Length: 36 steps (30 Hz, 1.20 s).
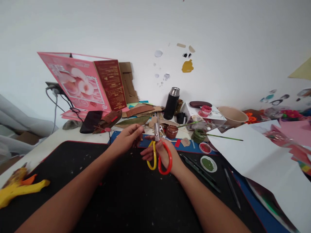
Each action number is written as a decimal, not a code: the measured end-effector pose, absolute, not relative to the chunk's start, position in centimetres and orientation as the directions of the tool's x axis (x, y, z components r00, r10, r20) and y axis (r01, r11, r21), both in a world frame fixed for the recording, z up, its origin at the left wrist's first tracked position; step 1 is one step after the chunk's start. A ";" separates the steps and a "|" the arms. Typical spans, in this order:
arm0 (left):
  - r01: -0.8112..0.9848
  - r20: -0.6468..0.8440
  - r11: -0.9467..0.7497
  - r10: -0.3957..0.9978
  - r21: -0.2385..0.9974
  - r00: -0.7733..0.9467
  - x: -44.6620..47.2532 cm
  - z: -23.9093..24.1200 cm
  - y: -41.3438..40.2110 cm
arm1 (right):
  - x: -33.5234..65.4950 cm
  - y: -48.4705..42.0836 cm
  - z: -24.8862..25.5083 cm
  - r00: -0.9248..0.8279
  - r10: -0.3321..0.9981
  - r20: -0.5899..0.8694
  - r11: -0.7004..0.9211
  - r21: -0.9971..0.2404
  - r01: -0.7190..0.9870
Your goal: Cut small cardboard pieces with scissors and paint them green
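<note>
Over the black mat (pixel 131 200), my right hand (pixel 176 159) holds a pair of scissors (pixel 156 133) with one red and one yellow handle loop. The blades point away from me and look closed. Some fingers of this hand pass behind the yellow loop. To its left, my left hand (pixel 127 138) has its fingers curled together; what they hold, if anything, is hidden. Beyond the hands lie a red scrap (pixel 178 143) and a beige cut piece (pixel 186 142) on a blue strip.
A black flask (pixel 172 103) stands behind jars of brown paint (pixel 171 131) and green paint (pixel 198 136). Cardboard scraps (pixel 141 110) are heaped near the wall. A pink box (pixel 82 84) is at back left, white paper (pixel 255 152) at right, and a yellow glue gun (pixel 21 191) at left.
</note>
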<state>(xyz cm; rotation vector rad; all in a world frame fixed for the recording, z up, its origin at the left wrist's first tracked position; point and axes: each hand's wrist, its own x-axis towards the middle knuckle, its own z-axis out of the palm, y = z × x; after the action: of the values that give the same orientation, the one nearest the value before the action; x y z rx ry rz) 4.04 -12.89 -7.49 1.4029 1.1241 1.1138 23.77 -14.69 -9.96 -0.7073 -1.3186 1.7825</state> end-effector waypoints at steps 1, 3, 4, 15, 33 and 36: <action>0.110 0.024 -0.050 0.972 0.993 0.233 4.1 -7.3 -13.0 | 23.9 -14.4 -10.0 -0.495 0.869 0.023 -0.142 -0.945 -0.293; 0.143 -0.086 0.026 0.898 0.989 0.431 4.2 -7.0 -13.4 | 24.2 -13.9 -10.1 -0.433 0.900 0.036 -0.122 -0.936 -0.332; 0.153 -0.126 0.053 0.843 0.987 0.522 4.3 -6.9 -13.6 | 24.4 -13.7 -10.3 -0.416 0.909 0.044 -0.112 -0.933 -0.343; 0.265 -0.158 -0.024 0.751 0.964 0.642 5.8 -8.7 -14.7 | 24.2 -14.8 -9.5 -0.550 0.833 0.056 -0.106 -0.960 -0.258; 0.271 -0.216 0.002 0.609 0.962 0.763 4.7 -10.1 -13.7 | 23.6 -15.0 -10.5 -0.570 0.821 -0.006 -0.117 -0.981 -0.158; 0.271 -0.267 0.069 0.511 0.960 0.817 3.2 -8.7 -13.5 | 23.4 -15.5 -10.0 -0.605 0.795 -0.033 -0.143 -0.980 -0.135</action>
<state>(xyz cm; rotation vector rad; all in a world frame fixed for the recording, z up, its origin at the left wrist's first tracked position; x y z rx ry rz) 3.20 -13.53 -8.70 1.5230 0.6506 0.2011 23.37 -15.48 -10.00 -0.7660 -1.4697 1.8194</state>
